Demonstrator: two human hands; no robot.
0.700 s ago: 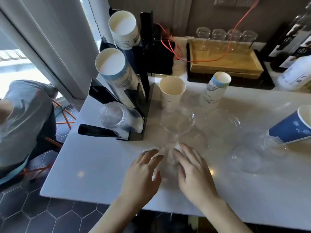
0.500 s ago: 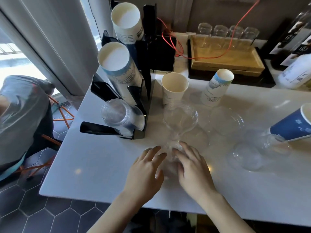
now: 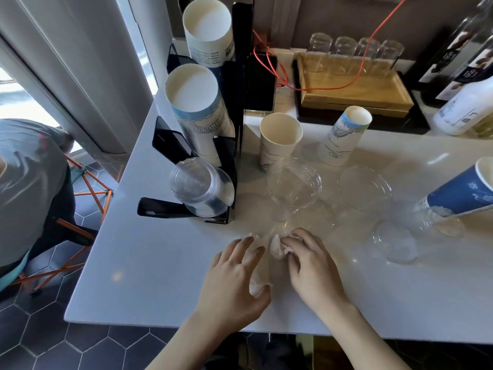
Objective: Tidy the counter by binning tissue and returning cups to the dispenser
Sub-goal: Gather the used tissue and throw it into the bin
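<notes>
White tissue point(image 3: 276, 247) lies crumpled on the white counter point(image 3: 160, 263) near the front edge. My left hand point(image 3: 232, 279) presses on its left part, thumb under a wad. My right hand point(image 3: 312, 263) pinches its right part with bent fingers. A black cup dispenser point(image 3: 234, 145) stands at the left with two paper cup stacks and a clear cup stack. Loose on the counter are an upright paper cup point(image 3: 278, 141), an upturned paper cup point(image 3: 344, 134), a tipped blue cup point(image 3: 461, 190) and several clear plastic cups point(image 3: 293, 182).
A wooden tray point(image 3: 352, 89) with upturned glasses and a red cable sits at the back. A white bottle point(image 3: 469, 108) stands at the far right. A seated person point(image 3: 26, 182) and an orange-legged chair are beyond the counter's left edge. No bin is in view.
Both hands went from flat on the tissue to gathering it; fingers have curled and the tissue is bunched up between them.
</notes>
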